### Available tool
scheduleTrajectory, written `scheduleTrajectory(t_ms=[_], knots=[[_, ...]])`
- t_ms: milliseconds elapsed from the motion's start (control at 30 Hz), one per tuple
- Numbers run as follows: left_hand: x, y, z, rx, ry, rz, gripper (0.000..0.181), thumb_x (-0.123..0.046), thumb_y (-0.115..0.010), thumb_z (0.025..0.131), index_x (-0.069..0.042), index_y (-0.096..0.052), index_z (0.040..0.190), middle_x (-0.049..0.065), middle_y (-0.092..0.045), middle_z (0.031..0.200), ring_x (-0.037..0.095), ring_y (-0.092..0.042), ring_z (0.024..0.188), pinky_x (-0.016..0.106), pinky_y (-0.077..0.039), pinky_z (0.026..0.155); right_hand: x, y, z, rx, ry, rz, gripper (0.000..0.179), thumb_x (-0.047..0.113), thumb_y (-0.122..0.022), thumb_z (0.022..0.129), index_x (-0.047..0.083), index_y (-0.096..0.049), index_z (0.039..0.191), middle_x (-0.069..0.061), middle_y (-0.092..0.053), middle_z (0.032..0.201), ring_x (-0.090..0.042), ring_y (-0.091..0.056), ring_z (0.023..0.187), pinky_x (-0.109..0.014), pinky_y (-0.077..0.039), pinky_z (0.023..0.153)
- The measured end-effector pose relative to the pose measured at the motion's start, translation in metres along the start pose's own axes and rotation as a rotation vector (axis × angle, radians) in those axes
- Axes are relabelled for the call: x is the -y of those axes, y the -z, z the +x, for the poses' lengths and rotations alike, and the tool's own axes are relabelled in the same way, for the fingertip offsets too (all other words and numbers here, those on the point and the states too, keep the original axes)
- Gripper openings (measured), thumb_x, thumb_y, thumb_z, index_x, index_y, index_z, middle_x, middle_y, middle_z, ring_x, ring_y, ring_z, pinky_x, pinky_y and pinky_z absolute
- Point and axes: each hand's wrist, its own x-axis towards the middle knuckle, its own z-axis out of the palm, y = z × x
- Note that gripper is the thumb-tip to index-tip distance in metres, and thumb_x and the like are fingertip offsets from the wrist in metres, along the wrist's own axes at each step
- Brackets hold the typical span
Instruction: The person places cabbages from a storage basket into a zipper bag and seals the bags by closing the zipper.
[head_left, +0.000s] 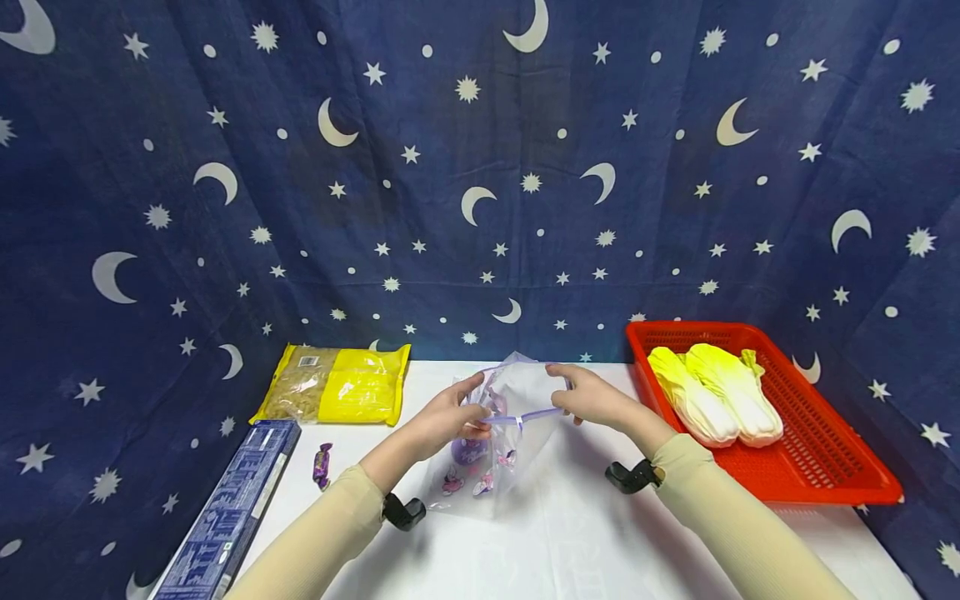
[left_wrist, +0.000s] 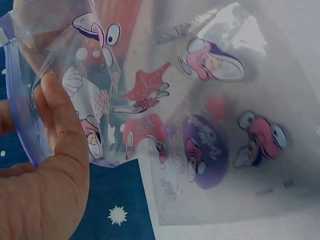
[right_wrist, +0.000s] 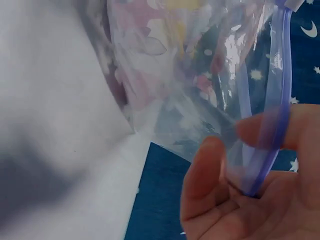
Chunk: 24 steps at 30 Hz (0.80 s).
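Observation:
Both hands hold a clear zip bag (head_left: 480,471) by its purple-edged mouth, which gapes between them above the white table. Pink and purple cartoon prints cover the bag, as seen in the left wrist view on its film (left_wrist: 215,150). My left hand (head_left: 444,421) grips the left side of the mouth, with thumb and fingers at the purple strip. At the right end, my right hand (head_left: 597,400) pinches the rim; in the right wrist view its thumb and fingers lie around the purple zip strip (right_wrist: 280,100). A white slider sits on the strip.
Two Chinese cabbages (head_left: 716,396) lie in a red plastic basket (head_left: 832,446) at the right. A yellow packet with a clear window (head_left: 367,386) lies back left. Nearer are a purple-wrapped candy (head_left: 322,466) and a long blue box (head_left: 228,512). A star-patterned curtain (head_left: 420,208) surrounds the table.

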Motion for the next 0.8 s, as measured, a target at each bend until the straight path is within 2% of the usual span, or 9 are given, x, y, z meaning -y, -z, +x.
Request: scheduleTrajectory(t_ms=[33, 100, 200, 300, 400, 500, 567, 633, 800], knots=[[0.001, 0.0, -0.001, 0.009, -0.003, 0.005, 0.078, -0.006, -0.062, 0.097, -0.008, -0.021, 0.164, 0.023, -0.02, 0.164, 0.023, -0.068, 0.088, 0.033, -0.06, 0.083, -0.001, 0.0, 0.0, -0.007, -0.016, 0.034, 0.065, 0.008, -0.056, 0.085, -0.006, -0.046, 0.148, -0.019, -0.063, 0.104, -0.025, -0.059, 0.065, -0.033, -0.056, 0.058], [0.003, 0.001, -0.002, 0.031, -0.006, 0.018, 0.079, -0.007, -0.063, 0.097, -0.008, -0.021, 0.164, 0.025, -0.029, 0.16, 0.023, -0.069, 0.087, 0.034, -0.06, 0.084, -0.004, -0.001, 0.0, -0.005, -0.033, 0.112, 0.066, 0.008, -0.058, 0.085, -0.006, -0.046, 0.148, -0.019, -0.061, 0.096, -0.026, -0.061, 0.07, -0.033, -0.058, 0.061], [0.007, 0.0, -0.003, 0.061, -0.024, 0.045, 0.081, -0.009, -0.066, 0.096, -0.007, -0.021, 0.163, 0.029, -0.041, 0.148, 0.023, -0.07, 0.085, 0.035, -0.06, 0.085, -0.009, 0.0, 0.0, -0.008, -0.027, 0.166, 0.068, 0.005, -0.061, 0.082, -0.005, -0.047, 0.148, -0.021, -0.062, 0.114, -0.026, -0.062, 0.067, -0.033, -0.058, 0.064], [0.013, -0.001, -0.003, 0.076, -0.048, 0.068, 0.084, -0.011, -0.068, 0.095, -0.006, -0.02, 0.163, 0.028, -0.044, 0.147, 0.032, -0.071, 0.091, 0.036, -0.06, 0.085, -0.013, 0.0, -0.001, 0.01, 0.009, 0.103, 0.074, 0.001, -0.06, 0.078, -0.004, -0.044, 0.151, -0.024, -0.056, 0.13, -0.024, -0.059, 0.059, -0.033, -0.055, 0.061], [0.018, -0.001, -0.002, 0.074, -0.062, 0.082, 0.088, -0.012, -0.071, 0.094, -0.006, -0.018, 0.164, 0.022, -0.034, 0.159, 0.042, -0.069, 0.101, 0.037, -0.06, 0.085, -0.016, -0.003, -0.002, 0.027, 0.044, -0.022, 0.079, 0.0, -0.061, 0.077, -0.004, -0.041, 0.153, -0.025, -0.05, 0.14, -0.027, -0.057, 0.056, -0.037, -0.054, 0.057], [0.024, -0.001, -0.001, 0.063, -0.073, 0.104, 0.091, -0.012, -0.073, 0.092, -0.005, -0.017, 0.164, 0.018, -0.022, 0.166, 0.043, -0.069, 0.101, 0.038, -0.06, 0.085, -0.019, -0.008, -0.002, 0.027, 0.098, -0.151, 0.078, 0.0, -0.064, 0.077, -0.006, -0.042, 0.151, -0.025, -0.046, 0.149, -0.036, -0.067, 0.089, -0.049, -0.059, 0.081], [0.026, -0.001, -0.001, 0.05, -0.081, 0.134, 0.091, -0.012, -0.074, 0.092, -0.003, -0.017, 0.163, 0.021, -0.023, 0.165, 0.042, -0.071, 0.097, 0.038, -0.06, 0.084, -0.022, -0.01, -0.001, 0.026, 0.121, -0.204, 0.077, 0.0, -0.065, 0.077, -0.007, -0.043, 0.15, -0.025, -0.045, 0.151, -0.04, -0.06, 0.117, -0.055, -0.05, 0.101], [0.029, -0.001, -0.001, 0.034, -0.091, 0.165, 0.091, -0.012, -0.074, 0.091, -0.002, -0.018, 0.162, 0.023, -0.024, 0.164, 0.04, -0.072, 0.093, 0.038, -0.061, 0.083, -0.024, -0.012, 0.0, 0.025, 0.145, -0.247, 0.076, -0.001, -0.066, 0.076, -0.009, -0.045, 0.148, -0.026, -0.045, 0.152, -0.041, -0.043, 0.139, -0.056, -0.035, 0.114], [0.032, -0.003, 0.001, -0.026, -0.074, 0.163, 0.083, -0.013, -0.071, 0.095, -0.001, -0.022, 0.161, 0.024, -0.029, 0.161, 0.033, -0.073, 0.089, 0.037, -0.061, 0.08, -0.029, -0.016, -0.001, 0.041, 0.154, -0.277, 0.078, -0.003, -0.065, 0.075, -0.008, -0.044, 0.149, -0.025, -0.043, 0.154, -0.041, -0.039, 0.143, -0.056, -0.032, 0.117]])
